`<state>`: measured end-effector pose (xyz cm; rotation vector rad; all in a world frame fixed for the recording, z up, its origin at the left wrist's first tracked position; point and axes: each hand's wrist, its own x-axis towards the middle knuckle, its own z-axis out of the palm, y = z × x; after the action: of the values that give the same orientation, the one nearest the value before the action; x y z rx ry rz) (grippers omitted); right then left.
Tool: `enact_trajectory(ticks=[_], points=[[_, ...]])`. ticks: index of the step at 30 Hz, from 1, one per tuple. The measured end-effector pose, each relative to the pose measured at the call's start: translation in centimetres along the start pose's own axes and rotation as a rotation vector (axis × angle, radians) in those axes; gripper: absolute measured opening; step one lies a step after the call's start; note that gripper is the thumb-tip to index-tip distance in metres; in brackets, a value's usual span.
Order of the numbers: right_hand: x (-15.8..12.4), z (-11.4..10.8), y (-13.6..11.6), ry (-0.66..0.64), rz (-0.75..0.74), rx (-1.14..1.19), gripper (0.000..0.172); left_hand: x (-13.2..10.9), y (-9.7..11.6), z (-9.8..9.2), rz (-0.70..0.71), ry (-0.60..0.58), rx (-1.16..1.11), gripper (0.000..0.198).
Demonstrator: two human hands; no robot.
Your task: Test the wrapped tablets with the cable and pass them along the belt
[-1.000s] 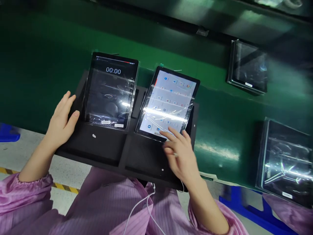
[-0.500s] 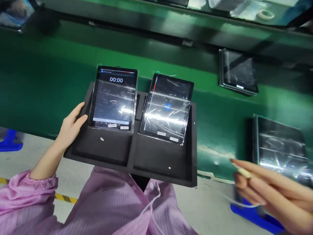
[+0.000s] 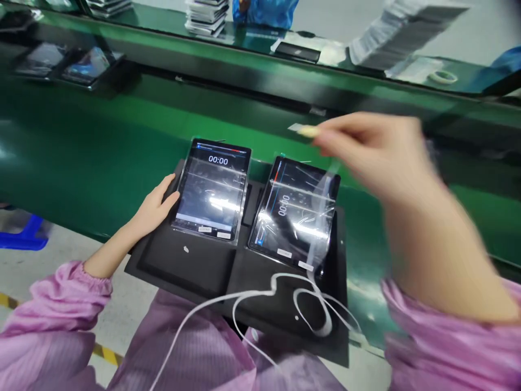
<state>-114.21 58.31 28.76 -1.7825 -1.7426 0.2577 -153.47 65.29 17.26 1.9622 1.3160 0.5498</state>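
Observation:
Two tablets rest on a black divided tray (image 3: 183, 269); both the left tablet (image 3: 214, 190) and the right tablet (image 3: 293, 212) show 00:00 and carry clear film. My left hand (image 3: 157, 209) lies at the tray's left edge beside the left tablet, thumb and fingers apart. Above the right tablet, my right hand (image 3: 366, 152) pinches a small yellowish plug (image 3: 308, 131) with a pale tip, blurred by motion. A white cable (image 3: 252, 293) loops over the tray's front and down across my lap.
More tablets (image 3: 87, 65) lie at the far left of the green bench (image 3: 61, 157). Behind a raised ledge stand a stack of devices (image 3: 207, 16), a tape roll (image 3: 443, 77) and a person in blue (image 3: 264, 12). A blue stool foot (image 3: 26, 233) is at lower left.
My right hand has moved up and left with the plug, drawing the cable over the tray. The right tablet's screen has changed from a blue icon to 00:00. The view has shifted.

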Motion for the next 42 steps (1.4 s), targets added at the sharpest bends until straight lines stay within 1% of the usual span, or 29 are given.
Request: enact_trajectory(ticks=[2,5,7,10,13,17,21,26,29,33,36,39,42], points=[[2.8,2.4,0.9,-0.091,-0.013,-0.087,0.02,2.6,0.9,0.3,0.035,-0.02,0.017,0.069],[5.7,5.7,3.0,-0.205,-0.027,-0.175,0.02,6.5,1.9,0.8,0.054,-0.03,0.015,0.069],[6.6,6.9,4.4,-0.236,-0.025,-0.191,0.022,8.4,2.2,1.1,0.05,-0.036,0.011,0.068],[6.9,7.2,5.8,-0.235,0.009,-0.165,0.022,9.7,2.1,1.4,0.033,-0.036,-0.017,0.067],[6.9,7.0,6.6,-0.225,0.028,-0.071,0.021,9.9,1.7,1.4,0.029,-0.036,-0.064,0.068],[7.1,7.4,7.4,-0.231,0.062,0.016,0.019,9.6,1.6,1.3,0.024,-0.049,-0.082,0.069],[7.4,7.9,8.0,-0.274,0.122,0.111,0.021,9.5,1.7,1.3,0.028,-0.053,-0.121,0.069],[7.8,8.0,8.1,-0.312,0.149,0.186,0.022,9.6,1.7,1.3,0.0,-0.044,-0.181,0.067],[8.1,8.0,8.3,-0.376,0.166,0.256,0.03,9.7,1.7,1.1,-0.014,-0.024,-0.281,0.064],[8.5,8.0,8.5,-0.446,0.152,0.31,0.045,10.2,1.6,0.8,-0.018,-0.001,-0.507,0.053],[8.8,7.9,8.5,-0.478,0.142,0.322,0.048,10.6,1.5,0.6,-0.058,-0.015,-0.661,0.047],[9.3,8.0,8.6,-0.505,0.108,0.304,0.038,10.7,1.5,0.5,-0.104,-0.024,-0.706,0.048],[9.5,8.3,8.7,-0.528,0.073,0.231,0.019,10.7,1.5,0.5,-0.105,-0.039,-0.603,0.054]])
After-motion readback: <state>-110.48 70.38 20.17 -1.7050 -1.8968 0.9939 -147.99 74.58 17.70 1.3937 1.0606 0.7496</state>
